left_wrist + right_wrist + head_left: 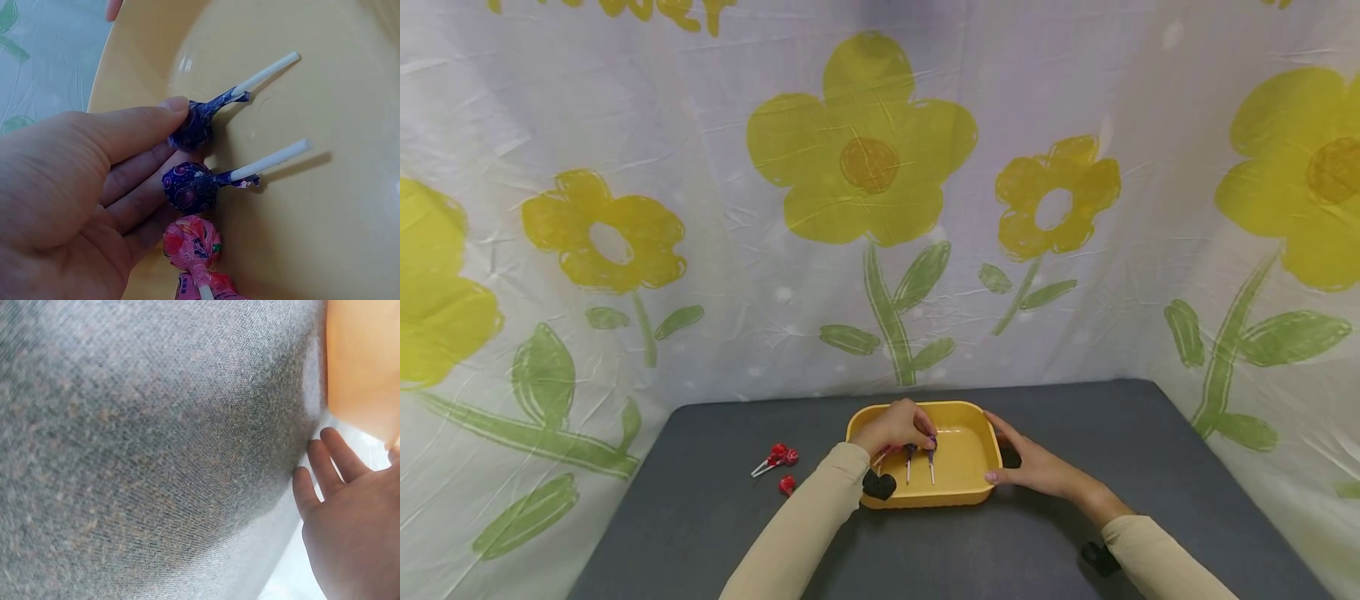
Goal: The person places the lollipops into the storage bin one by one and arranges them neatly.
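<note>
My left hand [891,427] reaches into a yellow tray [961,462] and pinches a purple-wrapped lollipop [192,128] by its round head, with the thumb on top. The white stick points away from the palm. Beside it in the tray lies a second purple lollipop [187,187], close to the fingers. Pink-wrapped lollipops [192,242] lie next to that one, partly cut off in the left wrist view. My right hand [1037,468] rests against the tray's right end, fingers spread and thumb at the rim. In the right wrist view, several of its fingers extend loosely below the tray wall.
Several red-wrapped lollipops [778,454] lie on the dark grey table [715,500] left of the tray, and one red lollipop [787,484] is closer to my left sleeve. A cloth with yellow flowers [790,333] hangs behind the table.
</note>
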### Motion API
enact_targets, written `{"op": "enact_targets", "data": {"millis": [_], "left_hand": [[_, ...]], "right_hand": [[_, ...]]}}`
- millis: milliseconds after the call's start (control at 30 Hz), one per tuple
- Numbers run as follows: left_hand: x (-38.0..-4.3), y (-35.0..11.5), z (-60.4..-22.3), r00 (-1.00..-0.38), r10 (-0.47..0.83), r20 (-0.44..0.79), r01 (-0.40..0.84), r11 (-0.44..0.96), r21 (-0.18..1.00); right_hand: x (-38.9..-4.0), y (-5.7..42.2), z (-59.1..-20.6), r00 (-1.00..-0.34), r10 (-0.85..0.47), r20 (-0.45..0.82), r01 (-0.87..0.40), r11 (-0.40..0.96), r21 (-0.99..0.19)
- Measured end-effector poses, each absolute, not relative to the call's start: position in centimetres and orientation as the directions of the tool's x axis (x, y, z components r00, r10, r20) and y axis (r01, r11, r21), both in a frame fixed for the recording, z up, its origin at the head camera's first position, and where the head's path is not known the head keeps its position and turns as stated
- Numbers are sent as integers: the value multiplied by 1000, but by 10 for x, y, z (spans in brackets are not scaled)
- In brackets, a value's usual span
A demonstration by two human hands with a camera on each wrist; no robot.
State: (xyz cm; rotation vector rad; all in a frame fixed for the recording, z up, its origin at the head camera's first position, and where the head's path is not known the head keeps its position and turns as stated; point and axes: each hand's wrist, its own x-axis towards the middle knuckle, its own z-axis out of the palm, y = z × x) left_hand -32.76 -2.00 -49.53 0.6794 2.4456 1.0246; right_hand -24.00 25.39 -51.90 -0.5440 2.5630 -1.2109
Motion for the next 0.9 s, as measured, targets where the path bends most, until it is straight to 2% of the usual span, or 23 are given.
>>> {"op": "enact_targets", "data": {"millis": [900], "left_hand": [[-328, -19, -494, -807, 567, -166, 329, 665, 671]], "right_hand": [[-241, 254, -519, -895, -437, -84, -210, 580, -787]]}}
